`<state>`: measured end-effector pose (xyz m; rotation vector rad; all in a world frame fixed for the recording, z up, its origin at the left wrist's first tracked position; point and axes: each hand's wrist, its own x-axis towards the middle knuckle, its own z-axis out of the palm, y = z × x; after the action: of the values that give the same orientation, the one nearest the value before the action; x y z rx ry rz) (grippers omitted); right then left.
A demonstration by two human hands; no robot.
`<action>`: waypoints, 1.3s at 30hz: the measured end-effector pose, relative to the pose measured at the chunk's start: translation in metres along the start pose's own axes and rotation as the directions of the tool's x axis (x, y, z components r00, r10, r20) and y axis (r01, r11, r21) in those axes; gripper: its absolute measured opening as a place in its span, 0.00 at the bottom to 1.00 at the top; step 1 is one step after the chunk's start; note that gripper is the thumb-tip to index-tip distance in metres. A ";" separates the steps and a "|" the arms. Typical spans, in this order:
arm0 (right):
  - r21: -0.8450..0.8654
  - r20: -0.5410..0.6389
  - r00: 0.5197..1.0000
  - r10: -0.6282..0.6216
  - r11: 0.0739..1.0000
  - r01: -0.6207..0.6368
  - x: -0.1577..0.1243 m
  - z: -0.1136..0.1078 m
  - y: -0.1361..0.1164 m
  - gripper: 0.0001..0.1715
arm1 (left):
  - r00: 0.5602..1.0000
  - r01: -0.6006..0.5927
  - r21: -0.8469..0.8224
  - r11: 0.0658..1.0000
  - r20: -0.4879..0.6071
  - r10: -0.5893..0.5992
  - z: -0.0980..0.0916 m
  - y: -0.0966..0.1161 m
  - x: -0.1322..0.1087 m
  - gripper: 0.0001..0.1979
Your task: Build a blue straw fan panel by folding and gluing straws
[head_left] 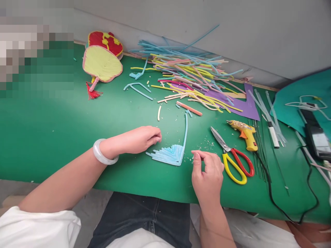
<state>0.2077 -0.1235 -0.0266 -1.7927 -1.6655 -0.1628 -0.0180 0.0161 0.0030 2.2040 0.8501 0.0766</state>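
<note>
Left hand (pixel 141 139) curled closed just beside blue straw fan piece (pixel 169 154) on green counter (pixel 51 137), right hand (pixel 208 170) pinched together opposite, scissors (pixel 232 160) just right of it

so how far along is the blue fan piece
Looks under halfway. Done: a wedge of light blue strips laid side by side against one long blue strip. In hand: the left hand rests curled at the wedge's left edge; the right hand pinches beside its corner. Left: the wedge is far smaller than the yellow fan; the strip pile lies beyond.
</note>
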 end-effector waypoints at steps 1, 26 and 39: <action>0.000 0.009 1.000 0.009 1.000 -0.009 -0.002 -0.001 0.005 0.11 | 0.999 0.025 0.001 1.000 -0.045 -0.025 0.000 0.000 0.001 0.14; 0.234 0.192 0.959 -0.208 0.959 0.161 -0.029 -0.005 -0.011 0.07 | 0.910 -0.358 0.259 0.897 -0.119 0.398 0.019 0.013 -0.001 0.14; 0.118 0.099 0.962 -0.255 0.963 0.243 -0.033 -0.003 -0.015 0.09 | 0.902 -0.422 0.356 0.834 0.068 0.427 0.018 0.023 -0.011 0.15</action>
<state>0.1892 -0.1535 -0.0355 -1.5354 -1.9420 -0.0830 -0.0088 -0.0128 0.0080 2.7169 0.3806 0.1615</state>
